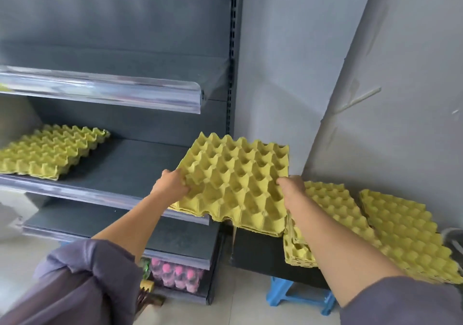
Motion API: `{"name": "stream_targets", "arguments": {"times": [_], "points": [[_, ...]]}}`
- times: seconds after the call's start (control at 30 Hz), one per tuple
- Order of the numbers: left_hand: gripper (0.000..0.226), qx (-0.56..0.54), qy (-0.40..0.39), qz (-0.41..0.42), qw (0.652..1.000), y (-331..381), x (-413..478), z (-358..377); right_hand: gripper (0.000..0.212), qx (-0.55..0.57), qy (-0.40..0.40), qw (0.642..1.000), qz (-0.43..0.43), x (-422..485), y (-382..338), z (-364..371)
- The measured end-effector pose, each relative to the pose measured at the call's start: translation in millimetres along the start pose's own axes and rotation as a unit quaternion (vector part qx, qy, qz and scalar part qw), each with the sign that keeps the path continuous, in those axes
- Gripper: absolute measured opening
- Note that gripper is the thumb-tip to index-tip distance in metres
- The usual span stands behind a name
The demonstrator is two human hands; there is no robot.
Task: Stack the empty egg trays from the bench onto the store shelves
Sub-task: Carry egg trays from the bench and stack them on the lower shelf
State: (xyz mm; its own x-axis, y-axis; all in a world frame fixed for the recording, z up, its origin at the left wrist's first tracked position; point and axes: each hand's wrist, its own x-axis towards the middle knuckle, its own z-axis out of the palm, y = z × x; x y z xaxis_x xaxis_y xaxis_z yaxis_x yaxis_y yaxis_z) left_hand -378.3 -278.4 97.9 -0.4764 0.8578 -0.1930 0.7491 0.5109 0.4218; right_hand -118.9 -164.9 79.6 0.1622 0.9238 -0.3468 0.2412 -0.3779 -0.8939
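A yellow egg tray (pixel 235 181) hangs in the air between the shelf unit and the bench, tilted up at its far edge. My left hand (pixel 172 184) grips its left edge and my right hand (pixel 292 190) grips its right edge. A small stack of yellow trays (pixel 50 151) lies at the left of the middle shelf (pixel 130 166). More yellow trays (pixel 406 232) lie in piles on the dark bench (pixel 258 252) at the right, partly hidden by my right forearm.
An upper shelf with a clear plastic lip (pixel 112 94) overhangs the middle shelf. A lower shelf (pixel 175 247) sits below, with pink-capped bottles (pixel 178 277) on the floor level. A blue stool (pixel 298 294) stands under the bench. A grey wall (pixel 375 74) is behind the bench.
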Motion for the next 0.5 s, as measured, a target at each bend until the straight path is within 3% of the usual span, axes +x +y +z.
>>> {"name": "stream_targets", "arguments": {"times": [0.13, 0.5], "points": [[0.045, 0.014, 0.001, -0.021, 1.0, -54, 18, -24, 0.019, 0.006, -0.011, 0.999, -0.044, -14, -7, 64], [0.046, 0.029, -0.01, -0.062, 0.998, -121, 84, -40, 0.024, -0.027, -0.04, 0.998, -0.045, 11, -25, 168]]}}
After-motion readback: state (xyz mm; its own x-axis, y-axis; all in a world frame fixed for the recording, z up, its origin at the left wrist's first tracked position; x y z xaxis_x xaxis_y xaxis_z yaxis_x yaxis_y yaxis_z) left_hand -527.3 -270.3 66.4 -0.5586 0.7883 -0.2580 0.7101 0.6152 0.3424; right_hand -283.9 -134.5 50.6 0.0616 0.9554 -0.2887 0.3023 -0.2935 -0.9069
